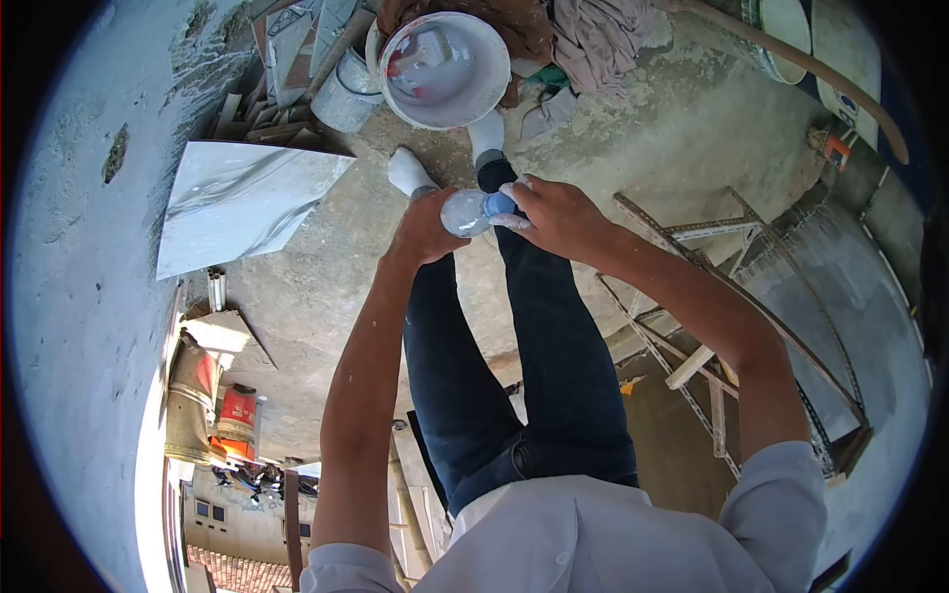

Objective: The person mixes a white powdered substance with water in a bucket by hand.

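Observation:
A clear plastic bottle (463, 214) with a blue cap (499, 205) is held between my hands, lying roughly sideways above my legs. My left hand (427, 227) is wrapped round the bottle's body. At the other end, the fingers of my right hand (556, 215) pinch the cap; whitish residue coats their tips. Whether the cap is loose or tight cannot be told. Beyond my feet stands a white bucket (497, 104) with greyish liquid and a partly visible object inside.
A smaller metal bucket (346, 99) stands beside scrap pieces along the left wall. A marbled tile (237, 212) leans there. To the right is a metal frame (692, 237). Crumpled cloth (603, 40) lies at the top, and a curved hose (791, 54) crosses the upper right.

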